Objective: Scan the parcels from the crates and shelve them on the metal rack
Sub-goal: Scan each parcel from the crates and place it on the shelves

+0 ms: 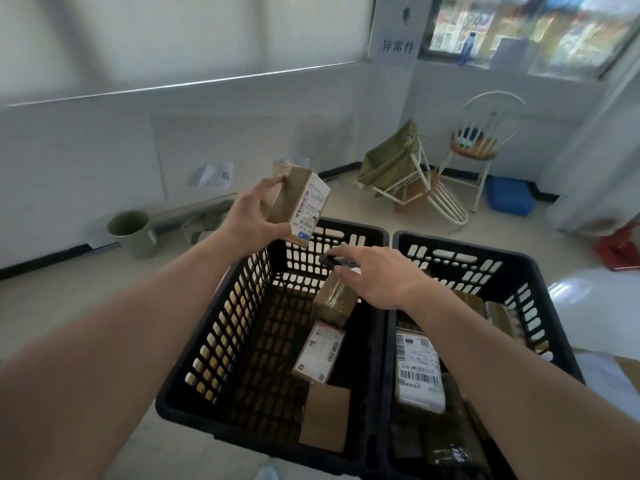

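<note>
A labelled cardboard parcel (300, 206) is gripped upright, long axis near vertical, by the left hand (258, 216) above a black crate (242, 306). A black scanner (337, 262) is held in the right hand's (377, 275) curled fingers.

**One head cam, looking forward and down**

I only get a single view here: wide-angle, worn on the head, tilted down. Both forearms run in from the bottom edge, so the hands sit close to the lens. Left crate (221, 341) and right crate (540, 282) fill the lower middle, seen from above, close in. Further out I see the floor (86, 306), the wall and a window (530, 29) top right. Edges bend. No second view, so nothing overlaps.
</note>
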`<state>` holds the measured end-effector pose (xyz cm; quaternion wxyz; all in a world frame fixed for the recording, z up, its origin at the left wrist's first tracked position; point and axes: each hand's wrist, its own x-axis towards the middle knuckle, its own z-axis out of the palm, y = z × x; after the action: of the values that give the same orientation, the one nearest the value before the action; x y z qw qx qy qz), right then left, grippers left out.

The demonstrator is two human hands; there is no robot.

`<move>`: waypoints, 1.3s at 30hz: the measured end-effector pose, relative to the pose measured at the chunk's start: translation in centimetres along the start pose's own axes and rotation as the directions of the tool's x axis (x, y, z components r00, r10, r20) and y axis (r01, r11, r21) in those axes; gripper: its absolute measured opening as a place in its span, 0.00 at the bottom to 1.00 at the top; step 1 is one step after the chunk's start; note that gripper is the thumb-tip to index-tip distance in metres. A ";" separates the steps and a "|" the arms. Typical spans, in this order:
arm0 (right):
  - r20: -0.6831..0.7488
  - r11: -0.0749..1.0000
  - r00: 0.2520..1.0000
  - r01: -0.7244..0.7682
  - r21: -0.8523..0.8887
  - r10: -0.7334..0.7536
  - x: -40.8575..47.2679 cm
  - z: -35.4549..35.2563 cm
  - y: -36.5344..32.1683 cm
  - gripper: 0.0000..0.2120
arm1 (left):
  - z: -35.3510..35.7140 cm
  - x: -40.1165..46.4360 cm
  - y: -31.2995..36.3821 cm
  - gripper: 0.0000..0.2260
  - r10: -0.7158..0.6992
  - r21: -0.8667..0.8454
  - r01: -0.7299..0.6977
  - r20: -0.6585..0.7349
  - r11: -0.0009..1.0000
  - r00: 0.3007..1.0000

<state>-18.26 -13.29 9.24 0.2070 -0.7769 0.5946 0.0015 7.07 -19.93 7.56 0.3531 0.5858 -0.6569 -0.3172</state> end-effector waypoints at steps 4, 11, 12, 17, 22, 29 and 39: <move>-0.250 0.970 0.962 -0.052 0.236 0.112 1.5 0.1 -1.5 0.21 | -0.5 1.1 0.5 0.42 -0.014 -0.066 0.018 0.056 0.998 0.998; -0.453 0.815 0.832 0.001 0.579 0.321 5.2 -0.6 -4.6 0.22 | -3.1 2.7 0.9 0.41 0.010 -0.251 0.029 0.153 0.967 0.988; -0.467 0.796 0.817 0.016 0.605 0.339 5.7 -0.7 -5.0 0.22 | -3.6 2.7 1.0 0.42 0.018 -0.277 0.028 0.164 0.961 0.986; -0.501 0.742 0.796 0.100 0.663 0.340 6.6 -1.7 -6.6 0.22 | -5.5 1.4 1.8 0.44 0.036 -0.370 0.040 0.196 0.928 0.980; -0.471 0.668 0.854 0.218 0.711 0.222 6.3 -3.5 -7.5 0.23 | -7.1 -2.2 4.5 0.48 -0.008 -0.292 0.041 0.111 0.956 0.994; -0.477 0.546 0.875 0.438 0.714 -0.078 2.9 -3.7 -10.0 0.22 | -7.8 -11.5 7.5 0.47 -0.092 -0.342 0.052 -0.102 0.938 0.991; -0.458 0.367 0.770 0.622 0.692 -0.444 -6.6 -1.2 -19.3 0.23 | -11.4 -28.9 11.2 0.45 -0.272 -0.268 0.163 -0.444 0.950 0.854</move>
<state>-2.67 -3.56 18.14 0.4698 -0.7358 0.2567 -0.4147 12.35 9.99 20.48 0.5277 0.6734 -0.4400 -0.2728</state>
